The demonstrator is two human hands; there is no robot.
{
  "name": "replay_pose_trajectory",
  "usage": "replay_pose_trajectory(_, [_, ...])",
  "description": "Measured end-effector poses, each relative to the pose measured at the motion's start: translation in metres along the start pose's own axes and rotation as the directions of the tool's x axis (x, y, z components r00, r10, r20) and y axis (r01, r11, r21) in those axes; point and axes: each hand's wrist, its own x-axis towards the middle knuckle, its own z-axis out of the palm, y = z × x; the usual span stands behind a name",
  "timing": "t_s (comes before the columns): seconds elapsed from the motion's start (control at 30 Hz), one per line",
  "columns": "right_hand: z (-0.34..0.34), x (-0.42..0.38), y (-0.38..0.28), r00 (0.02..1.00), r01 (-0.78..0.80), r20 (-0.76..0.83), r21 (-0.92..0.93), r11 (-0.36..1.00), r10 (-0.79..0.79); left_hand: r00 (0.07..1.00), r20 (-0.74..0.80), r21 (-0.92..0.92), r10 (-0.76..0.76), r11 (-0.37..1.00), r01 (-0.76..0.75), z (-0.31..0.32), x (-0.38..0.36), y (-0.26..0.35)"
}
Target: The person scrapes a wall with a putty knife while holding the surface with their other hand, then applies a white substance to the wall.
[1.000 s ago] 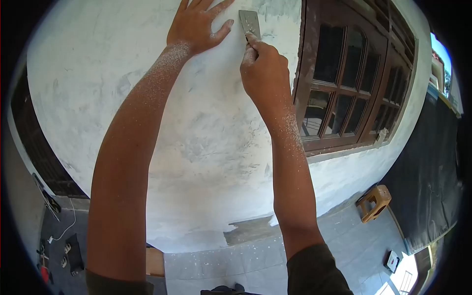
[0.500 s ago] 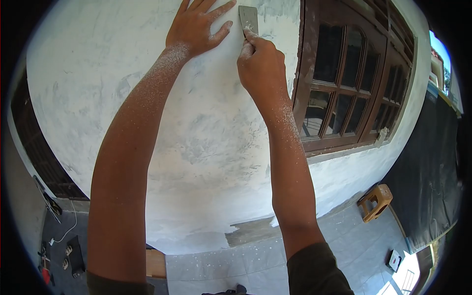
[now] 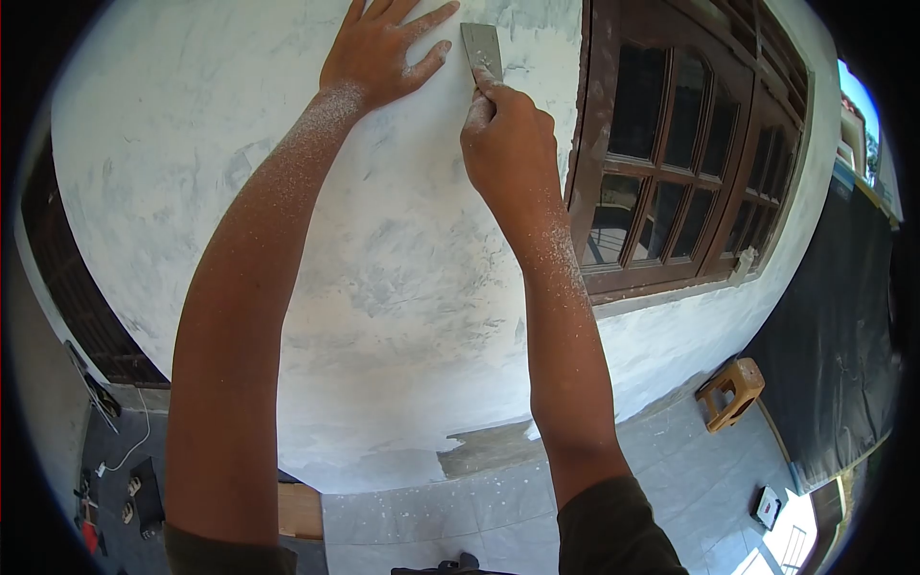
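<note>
My left hand [image 3: 383, 53] lies spread against the patchy white wall [image 3: 402, 259] near the top of the view, its fingers apart and dusted with white powder. Just right of it, my right hand [image 3: 508, 134] grips a putty knife [image 3: 482, 48], whose flat grey blade points up along the wall. White dust also coats both forearms. The knife's handle is hidden inside my right hand.
A brown wooden window [image 3: 661, 172] is right of my right hand. Below stand a tan stool [image 3: 731, 393] and a small white-and-dark box [image 3: 768, 508] on grey tiles. A black sheet [image 3: 824, 326] hangs at right; sandals [image 3: 131, 498] lie lower left.
My right hand and the putty knife have moved slightly down the wall. My left hand stays spread in nearly the same place.
</note>
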Motion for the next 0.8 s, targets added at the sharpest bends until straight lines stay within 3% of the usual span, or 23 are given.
replay_pose_trajectory(0.17, [0.004, 0.012, 0.0, 0.997, 0.063, -0.053, -0.019, 0.998, -0.064, 1.0, -0.018, 0.035, 0.019, 0.999, -0.018, 0.008, 0.0, -0.001])
replay_pose_trajectory(0.8, [0.0, 0.004, -0.001, 1.0, 0.016, -0.018, -0.033, 0.999, -0.016, 0.999, 0.032, 0.003, -0.006, 1.0, 0.005, 0.001, 0.0, 0.001])
